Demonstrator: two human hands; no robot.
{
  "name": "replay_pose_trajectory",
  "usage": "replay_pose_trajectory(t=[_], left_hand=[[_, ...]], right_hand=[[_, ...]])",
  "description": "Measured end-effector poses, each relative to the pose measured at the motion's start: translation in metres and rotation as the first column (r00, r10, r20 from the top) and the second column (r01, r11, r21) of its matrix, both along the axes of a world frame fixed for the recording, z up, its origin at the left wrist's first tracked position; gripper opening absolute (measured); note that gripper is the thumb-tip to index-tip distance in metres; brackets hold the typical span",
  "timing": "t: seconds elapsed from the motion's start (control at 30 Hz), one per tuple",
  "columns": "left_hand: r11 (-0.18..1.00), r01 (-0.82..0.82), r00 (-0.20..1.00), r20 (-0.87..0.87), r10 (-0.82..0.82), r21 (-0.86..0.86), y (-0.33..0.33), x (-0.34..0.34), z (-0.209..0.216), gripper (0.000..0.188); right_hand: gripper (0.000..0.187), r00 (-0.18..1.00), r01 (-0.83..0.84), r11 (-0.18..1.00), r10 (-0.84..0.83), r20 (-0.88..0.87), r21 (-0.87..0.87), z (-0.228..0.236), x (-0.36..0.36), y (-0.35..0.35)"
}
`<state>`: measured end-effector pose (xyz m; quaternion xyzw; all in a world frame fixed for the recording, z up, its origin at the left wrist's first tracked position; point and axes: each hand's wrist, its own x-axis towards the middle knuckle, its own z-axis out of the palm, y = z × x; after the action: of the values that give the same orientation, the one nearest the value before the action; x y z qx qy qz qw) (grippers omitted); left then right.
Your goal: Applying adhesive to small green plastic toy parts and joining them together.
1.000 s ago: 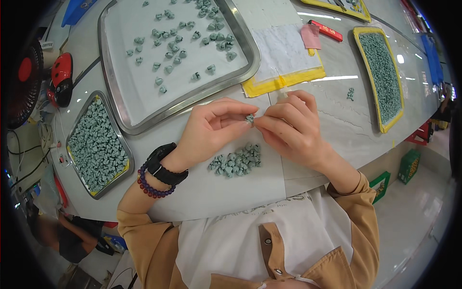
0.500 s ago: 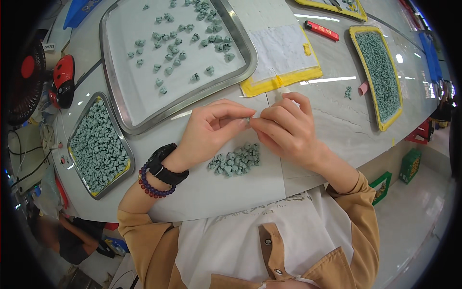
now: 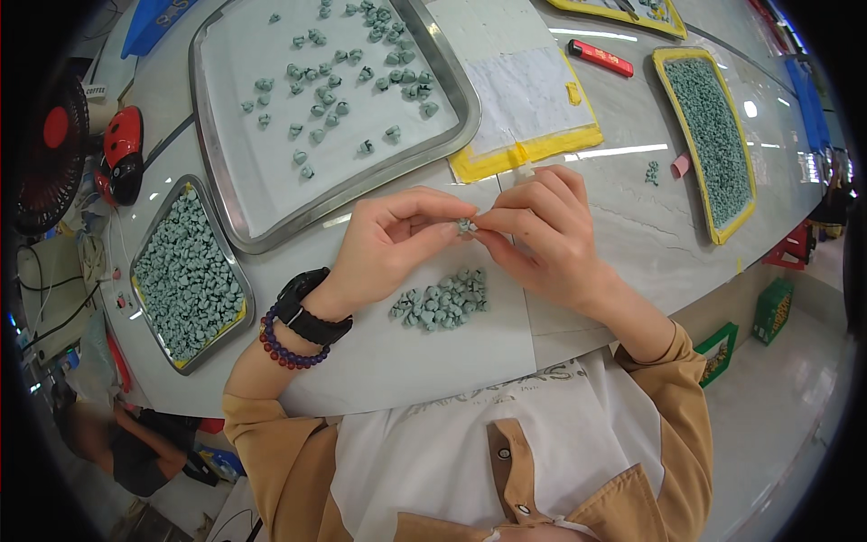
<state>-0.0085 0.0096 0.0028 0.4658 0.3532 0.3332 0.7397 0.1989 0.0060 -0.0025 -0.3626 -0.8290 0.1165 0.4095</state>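
Above the table my left hand (image 3: 397, 239) pinches a small grey-green piece (image 3: 465, 226) between thumb and forefinger. Opposite it, the thumb and forefinger of my right hand (image 3: 546, 230) press together at the same piece. A small pale tip (image 3: 525, 170) shows beyond the right hand's curled fingers; whether that hand holds it I cannot tell. Just below both hands lies a loose heap of rounded grey-green pieces (image 3: 442, 301) on the white surface. Beyond my left hand, similar pieces sit spread out on the white lining of a large metal tray (image 3: 271, 181).
At the left stands a smaller metal tray (image 3: 246, 307) heaped with pieces, near a ladybird-shaped object (image 3: 123, 154) and a black fan (image 3: 50, 144). At right are a yellow-edged tray (image 3: 720, 237) of tiny pieces, a red cutter-like tool (image 3: 601, 58) and a yellow-edged board (image 3: 533, 154).
The fingers of my right hand have shifted and opened slightly around the piece, which now shows more between the two hands. My left hand has barely moved.
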Motion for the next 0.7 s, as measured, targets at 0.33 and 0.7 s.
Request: replay_pose_trajectory(t=[0.33,0.7], left_hand=[[0.995,-0.019,1.000,0.007,0.018,0.098,-0.0033,0.0024,-0.0036,0.024],[0.996,-0.009,1.000,0.010,0.008,0.089,-0.0021,0.0018,-0.0047,0.024]], right_hand=[[0.023,1.000,0.009,0.999,-0.009,0.024,-0.031,-0.0003,0.0004,-0.0003],[0.024,1.000,0.005,1.000,-0.005,-0.006,0.003,-0.0006,-0.0021,-0.0023]])
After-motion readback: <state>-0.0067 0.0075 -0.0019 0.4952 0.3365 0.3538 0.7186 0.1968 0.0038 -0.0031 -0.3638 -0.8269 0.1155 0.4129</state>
